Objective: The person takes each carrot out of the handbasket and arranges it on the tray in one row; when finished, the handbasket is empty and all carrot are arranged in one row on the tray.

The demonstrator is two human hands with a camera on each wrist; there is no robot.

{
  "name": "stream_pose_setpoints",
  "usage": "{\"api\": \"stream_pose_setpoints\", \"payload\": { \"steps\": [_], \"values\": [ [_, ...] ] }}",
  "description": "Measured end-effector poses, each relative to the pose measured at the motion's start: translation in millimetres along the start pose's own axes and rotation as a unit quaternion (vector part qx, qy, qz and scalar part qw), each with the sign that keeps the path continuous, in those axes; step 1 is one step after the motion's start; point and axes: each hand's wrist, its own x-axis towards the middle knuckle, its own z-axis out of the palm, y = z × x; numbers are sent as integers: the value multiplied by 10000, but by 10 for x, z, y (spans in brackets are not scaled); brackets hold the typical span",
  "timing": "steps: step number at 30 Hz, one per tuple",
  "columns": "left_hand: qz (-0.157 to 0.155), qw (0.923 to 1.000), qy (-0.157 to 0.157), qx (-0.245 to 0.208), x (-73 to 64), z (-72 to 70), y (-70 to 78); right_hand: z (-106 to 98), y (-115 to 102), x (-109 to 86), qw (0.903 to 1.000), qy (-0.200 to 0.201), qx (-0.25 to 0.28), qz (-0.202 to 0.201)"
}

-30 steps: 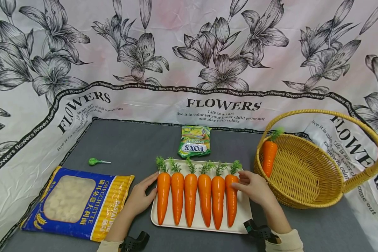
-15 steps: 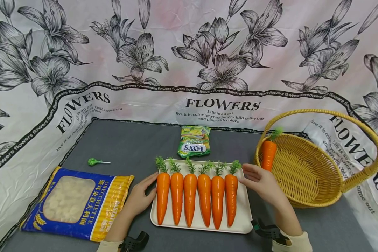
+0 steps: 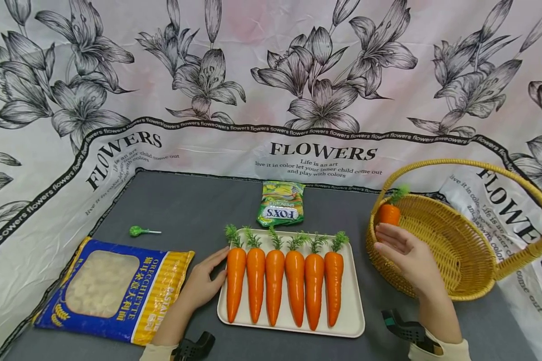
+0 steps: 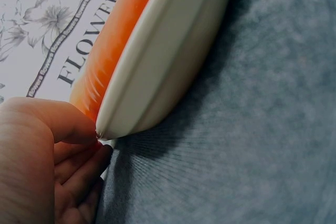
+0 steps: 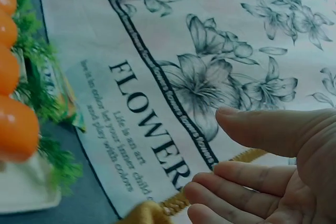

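Several orange carrots with green tops, among them the leftmost carrot (image 3: 236,286), lie side by side on a cream tray (image 3: 353,301). My left hand (image 3: 203,281) is at the tray's left edge, its thumb and fingertips against the rim. In the left wrist view the thumb (image 4: 73,121) meets the rim. My right hand (image 3: 411,258) is in front of the yellow wicker basket (image 3: 460,255), fingers extended and holding nothing. Its fingertips overlap the lower part of another carrot (image 3: 390,214), which stands upright inside the basket; whether they touch it I cannot tell.
Behind the tray is a green Fox's candy bag (image 3: 281,203). To the left lie a green lollipop (image 3: 136,231) and a blue-and-yellow pasta bag (image 3: 113,291). The basket's tall handle (image 3: 469,162) arches over it. Flower-printed cloth (image 3: 235,150) hangs at the back.
My right hand has left the rightmost carrot on the tray and moved right to the basket's front. My left hand stays at the tray's edge. The carrots keep their places.
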Motion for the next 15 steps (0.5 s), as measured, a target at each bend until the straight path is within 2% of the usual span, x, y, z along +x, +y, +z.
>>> {"api": "stream_pose_setpoints", "payload": {
  "steps": [5,11,15],
  "values": [
    [23,10000,13,15,0,20,-5,-270,-34,62,10000,70,-3,50],
    [39,10000,71,-25,-1,19,-8,-598,-8,263,9944,-290,1011,107],
    [53,9999,63,-57,6,15,-2,-743,73,409,9906,-532,1252,116]
  ]
}}
